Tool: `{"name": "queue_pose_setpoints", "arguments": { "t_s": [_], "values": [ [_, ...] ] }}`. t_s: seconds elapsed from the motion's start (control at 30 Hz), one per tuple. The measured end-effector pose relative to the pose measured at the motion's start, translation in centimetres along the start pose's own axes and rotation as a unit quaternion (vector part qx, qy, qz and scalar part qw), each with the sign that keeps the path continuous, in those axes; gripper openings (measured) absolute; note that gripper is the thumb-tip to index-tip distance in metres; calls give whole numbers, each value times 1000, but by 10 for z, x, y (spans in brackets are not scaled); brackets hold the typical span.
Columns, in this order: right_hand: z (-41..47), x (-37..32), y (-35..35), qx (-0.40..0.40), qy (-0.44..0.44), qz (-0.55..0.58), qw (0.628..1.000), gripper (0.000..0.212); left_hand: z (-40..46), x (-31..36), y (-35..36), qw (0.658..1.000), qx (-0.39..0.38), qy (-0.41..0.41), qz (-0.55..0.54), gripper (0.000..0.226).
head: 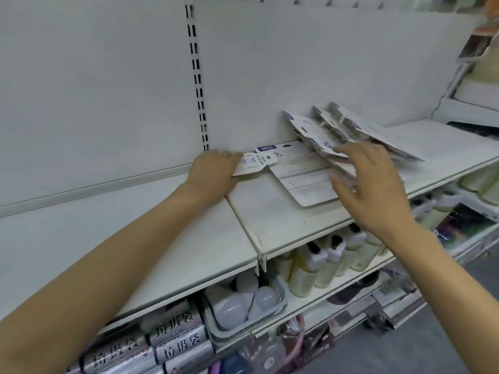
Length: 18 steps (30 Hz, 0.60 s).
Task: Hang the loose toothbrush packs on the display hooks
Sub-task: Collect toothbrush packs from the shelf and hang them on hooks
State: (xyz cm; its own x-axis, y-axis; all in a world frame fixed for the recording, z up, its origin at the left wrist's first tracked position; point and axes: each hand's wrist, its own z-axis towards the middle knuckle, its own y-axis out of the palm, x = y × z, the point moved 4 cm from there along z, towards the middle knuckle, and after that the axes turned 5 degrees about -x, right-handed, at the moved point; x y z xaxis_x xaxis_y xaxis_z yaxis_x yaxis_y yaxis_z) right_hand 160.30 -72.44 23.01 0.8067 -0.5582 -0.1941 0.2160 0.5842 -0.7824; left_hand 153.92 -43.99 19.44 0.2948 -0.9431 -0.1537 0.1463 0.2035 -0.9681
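Two bare forearms come into view from the lower corners, with no sleeve, cuff, watch or band on either one as far as the frame edge. The left hand (213,168) wears no glove and no ring that can be seen. The right hand (375,184) is likewise ungloved, its fingers slender with short nails, and no ring shows on them. Motion blur softens the right fingertips, so finer detail there cannot be told

Single head view, looking forward and down from close above onto the shelf (151,238) and back panel (94,90).
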Motion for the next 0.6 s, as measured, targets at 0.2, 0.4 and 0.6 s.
{"name": "queue_pose_setpoints", "arguments": {
  "t_s": [0.2, 0.4, 0.6],
  "values": [
    [39, 92, -22, 41, 49, 11, 998, 49, 17, 13, -4, 998, -4, -45, 37, 46],
    [55, 151, -15, -72, 118, -1, 990, 61, 18, 18, -3, 996, 3, -86, 37, 60],
    [60, 166, 1, -133, 135, -41, 981, 47, 11, 31, -18, 990, 9, -139, 1, 52]
  ]
}}
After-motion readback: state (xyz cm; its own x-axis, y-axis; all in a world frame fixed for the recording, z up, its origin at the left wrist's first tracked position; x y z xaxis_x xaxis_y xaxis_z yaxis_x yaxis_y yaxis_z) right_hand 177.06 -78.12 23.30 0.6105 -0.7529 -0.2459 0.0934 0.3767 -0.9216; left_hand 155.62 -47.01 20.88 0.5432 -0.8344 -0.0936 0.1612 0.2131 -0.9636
